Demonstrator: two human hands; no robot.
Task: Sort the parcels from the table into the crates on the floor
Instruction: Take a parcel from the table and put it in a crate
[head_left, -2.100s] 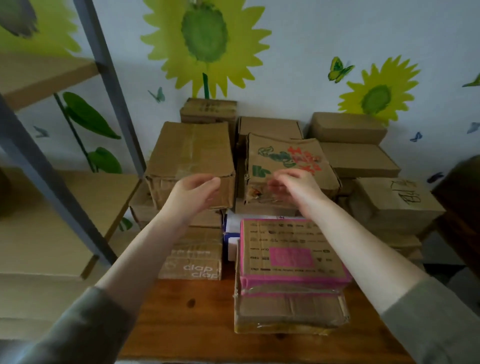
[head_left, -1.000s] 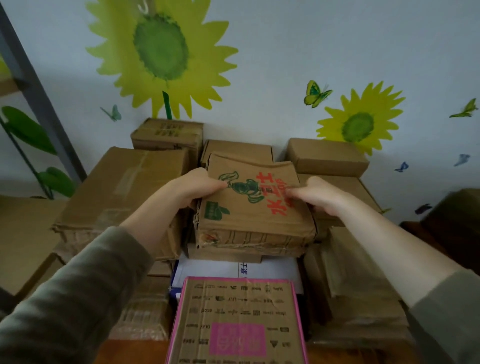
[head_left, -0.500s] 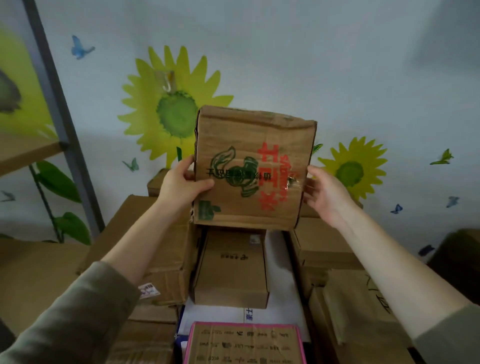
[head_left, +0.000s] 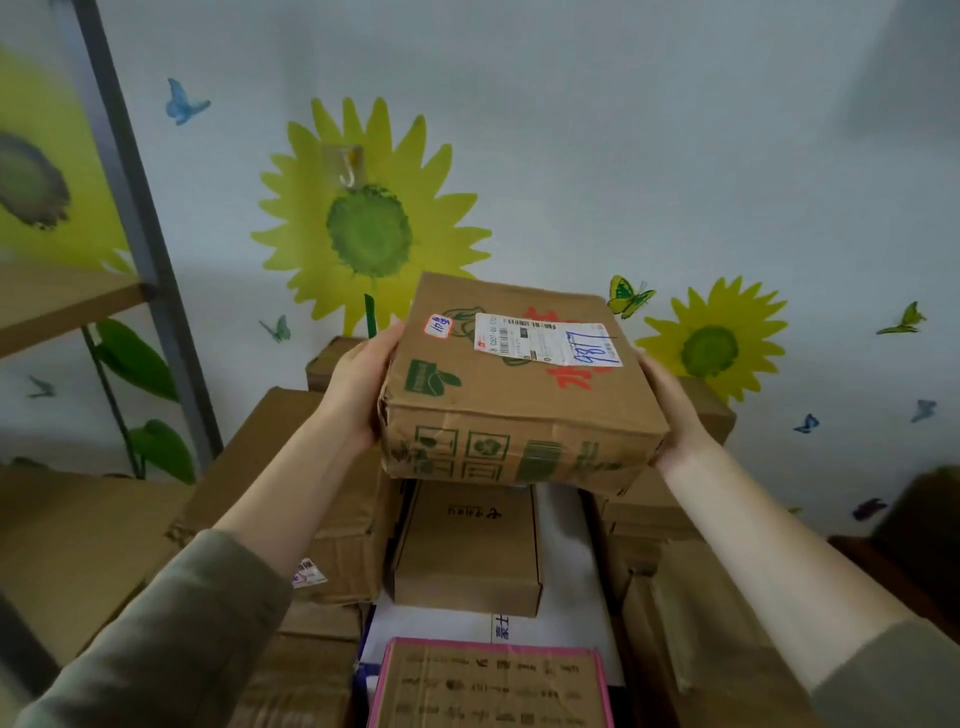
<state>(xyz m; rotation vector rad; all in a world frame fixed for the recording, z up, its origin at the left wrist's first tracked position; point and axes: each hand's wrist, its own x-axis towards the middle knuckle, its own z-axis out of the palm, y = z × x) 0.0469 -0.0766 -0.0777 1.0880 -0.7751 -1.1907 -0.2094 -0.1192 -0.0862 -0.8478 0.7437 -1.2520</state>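
the parcel (head_left: 519, 395) is up in the air mid-frame, held between both hands above the pile and tilted so its top face and near side both show. the left hand (head_left: 358, 384) grips the 9 o'clock side with the thumb along the top edge. its other fingers go behind the box, so i can't see them. the right hand (head_left: 670, 410) cups the 3 o'clock side, and only the palm and heel show, with the fingers hidden under the cardboard. the white shipping label (head_left: 545, 340) on top has blue handwritten digits, but the print is too small to read, and it covers most of a red and green graphic. a small pink sticker (head_left: 439, 326) sits at its 9 o'clock, scribble unreadable.

under the parcel, a small brown box (head_left: 467, 545) has its far end covered and lies on a white box (head_left: 566, 597). at 6 o'clock a pink-edged box (head_left: 493, 686) is cut off by the bottom of the frame. the big box (head_left: 260, 441) at 8 o'clock is half behind the left forearm. the stack (head_left: 675, 623) at 4 o'clock is blurry and partly behind the right arm.

room-wise, the boxes below are packed tight. a grey shelf post (head_left: 130, 208) leans through 10 o'clock, well apart from the left hand. there's open wall with a sunflower decal (head_left: 369, 228) at 12 o'clock behind the parcel.
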